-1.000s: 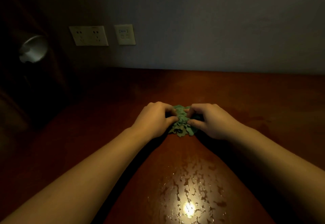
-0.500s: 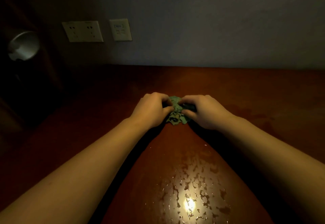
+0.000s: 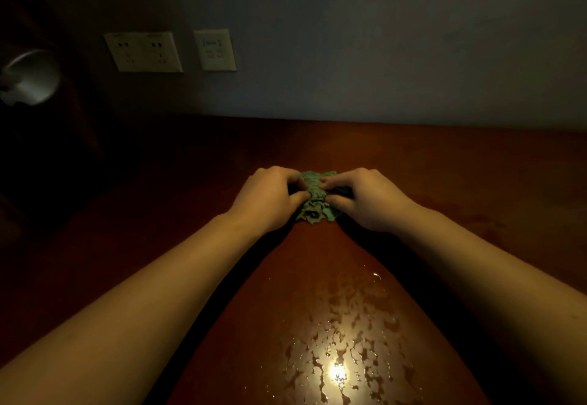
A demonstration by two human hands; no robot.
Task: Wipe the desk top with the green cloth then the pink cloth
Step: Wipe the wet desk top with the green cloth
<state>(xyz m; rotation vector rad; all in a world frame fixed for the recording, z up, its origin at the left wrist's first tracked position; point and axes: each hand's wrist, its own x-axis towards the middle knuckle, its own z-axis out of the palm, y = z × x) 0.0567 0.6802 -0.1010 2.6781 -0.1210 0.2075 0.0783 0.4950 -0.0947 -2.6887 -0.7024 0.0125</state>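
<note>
A: What does the room look like?

B: Dim. A grey wall (image 3: 381,39) runs behind a reddish-brown desk top (image 3: 444,163). 2 pale plates sit on the wall at the left: a wide socket plate (image 3: 143,51) and a smaller plate (image 3: 215,50) just beside it. Further left, in the dark, is a round pale object (image 3: 30,77); I cannot tell what it is.

A: And the green cloth?

B: The green cloth (image 3: 314,212) lies bunched on the desk, about midway across, between the 2 hands. Its crumpled near edge shows below the thumbs.

A: How are the hands holding it?

B: The left hand (image 3: 270,198) has its fingers curled and pinches the cloth's left side between thumb and fingers. The right hand (image 3: 371,201) grips the right side the same way, with its thumb on the near side and its fingers folded over the top. The fingertips of both hands nearly meet above the cloth. Both bare forearms reach in from the near edge.

A: Anything closer to the camera?

B: A wet patch (image 3: 349,334) of scattered drops and streaks, with a bright spot of reflected light (image 3: 337,373) in it, well apart from the cloth.
</note>
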